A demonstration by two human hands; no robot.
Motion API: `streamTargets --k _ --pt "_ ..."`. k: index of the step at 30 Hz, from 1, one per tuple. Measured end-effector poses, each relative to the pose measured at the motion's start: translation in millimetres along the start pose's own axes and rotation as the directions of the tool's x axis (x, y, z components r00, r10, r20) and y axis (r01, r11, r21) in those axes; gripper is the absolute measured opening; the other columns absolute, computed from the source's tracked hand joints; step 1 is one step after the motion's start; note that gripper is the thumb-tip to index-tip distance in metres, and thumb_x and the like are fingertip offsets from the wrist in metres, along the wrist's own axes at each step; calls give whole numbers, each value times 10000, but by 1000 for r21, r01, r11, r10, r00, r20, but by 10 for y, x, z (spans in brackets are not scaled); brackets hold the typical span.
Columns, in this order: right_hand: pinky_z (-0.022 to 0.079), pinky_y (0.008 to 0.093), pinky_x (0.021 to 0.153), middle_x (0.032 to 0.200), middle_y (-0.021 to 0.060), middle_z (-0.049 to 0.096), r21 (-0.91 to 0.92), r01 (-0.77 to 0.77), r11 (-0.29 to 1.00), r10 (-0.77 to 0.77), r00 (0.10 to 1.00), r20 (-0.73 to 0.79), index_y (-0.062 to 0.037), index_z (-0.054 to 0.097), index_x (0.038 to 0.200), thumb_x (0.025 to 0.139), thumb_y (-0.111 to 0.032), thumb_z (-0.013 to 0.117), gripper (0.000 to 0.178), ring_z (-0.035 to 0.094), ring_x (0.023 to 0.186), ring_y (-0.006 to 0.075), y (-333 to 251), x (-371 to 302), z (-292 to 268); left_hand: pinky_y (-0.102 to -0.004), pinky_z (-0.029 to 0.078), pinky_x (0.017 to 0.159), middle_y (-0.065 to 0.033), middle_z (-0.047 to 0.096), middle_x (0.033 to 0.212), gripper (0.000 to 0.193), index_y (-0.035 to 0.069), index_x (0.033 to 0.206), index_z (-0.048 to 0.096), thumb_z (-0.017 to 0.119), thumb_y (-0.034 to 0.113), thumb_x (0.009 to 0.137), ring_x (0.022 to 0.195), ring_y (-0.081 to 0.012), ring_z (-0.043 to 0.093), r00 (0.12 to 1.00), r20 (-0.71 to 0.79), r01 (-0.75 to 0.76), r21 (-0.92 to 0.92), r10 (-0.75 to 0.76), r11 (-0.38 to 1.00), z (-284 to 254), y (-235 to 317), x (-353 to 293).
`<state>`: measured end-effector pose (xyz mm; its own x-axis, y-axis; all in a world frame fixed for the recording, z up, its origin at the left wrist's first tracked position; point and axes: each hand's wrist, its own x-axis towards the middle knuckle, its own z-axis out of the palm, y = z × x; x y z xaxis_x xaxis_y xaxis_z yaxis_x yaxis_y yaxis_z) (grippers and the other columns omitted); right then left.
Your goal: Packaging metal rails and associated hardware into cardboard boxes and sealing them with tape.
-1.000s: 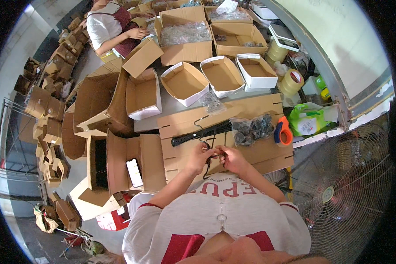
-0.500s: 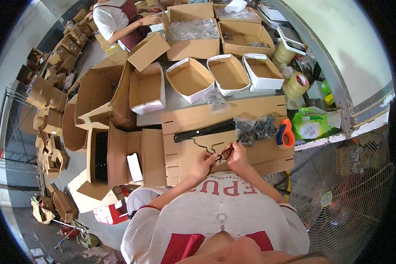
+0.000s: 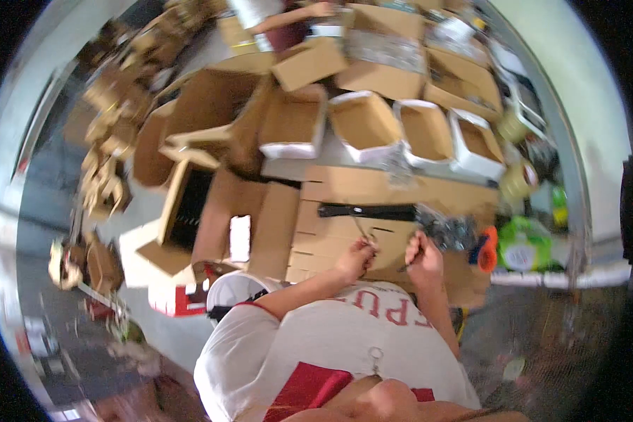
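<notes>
My left hand (image 3: 357, 261) is closed on a thin dark cord (image 3: 359, 226), whose loose end sticks up past the fingers. To its right, and apart from it, my right hand (image 3: 426, 261) has its fingers pinched together. A small dark tip (image 3: 402, 268) pokes out below that pinch, too blurred to name. Both hands are over a flat cardboard sheet (image 3: 316, 243). Just beyond them lies a bundle of long black strips (image 3: 373, 212). Next to my right hand is a clear plastic bag of dark parts (image 3: 449, 229).
An orange and blue ring-shaped thing (image 3: 487, 250) and a green package (image 3: 524, 243) are at the right. White-sided cardboard trays (image 3: 364, 125) line the back. A phone (image 3: 240, 238) rests on an open carton (image 3: 271, 218) at left. Across the table, a person's arm (image 3: 295, 17) shows.
My hands have drawn apart; before, they were close together at the dark cord. The whole view has swung, so the table sits further right, and it is more blurred.
</notes>
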<state>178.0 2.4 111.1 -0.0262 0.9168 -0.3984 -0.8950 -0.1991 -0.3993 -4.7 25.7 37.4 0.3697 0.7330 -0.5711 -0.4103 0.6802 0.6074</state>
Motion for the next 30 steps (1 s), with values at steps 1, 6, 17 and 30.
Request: streamTargets --k 1,6,17,30 --pt "436 306 565 735 50 516 -231 47 972 -70 993 -91 -36 523 971 985 -232 449 210 477 606 155 55 -83 131 -221 357 496 7 541 734 76 97 865 533 589 141 894 556 -80 459 997 -18 -69 201 74 977 56 -14 9" --pt "458 336 721 978 102 580 -687 -147 711 2 978 -208 7 518 1110 982 -256 415 310 562 846 190 409 -282 351 -254 420 533 -39 571 714 135 25 836 552 657 109 852 612 -95 528 968 -66 -227 178 242 958 433 327 -289" --pt "448 299 877 1192 103 535 -649 -28 760 103 992 77 14 422 1309 987 -146 411 360 542 1016 178 677 -174 497 -265 473 599 -38 620 746 108 16 856 600 664 103 857 681 -86 564 875 -66 -423 379 480 823 401 471 -315" --pt "379 233 647 804 -7 570 -673 -4 740 -57 996 -68 -20 601 968 918 -205 581 193 490 704 86 338 -263 399 -328 479 593 -140 612 694 225 -15 964 615 553 199 933 605 -210 589 819 68 -393 789 569 472 15 452 -190"
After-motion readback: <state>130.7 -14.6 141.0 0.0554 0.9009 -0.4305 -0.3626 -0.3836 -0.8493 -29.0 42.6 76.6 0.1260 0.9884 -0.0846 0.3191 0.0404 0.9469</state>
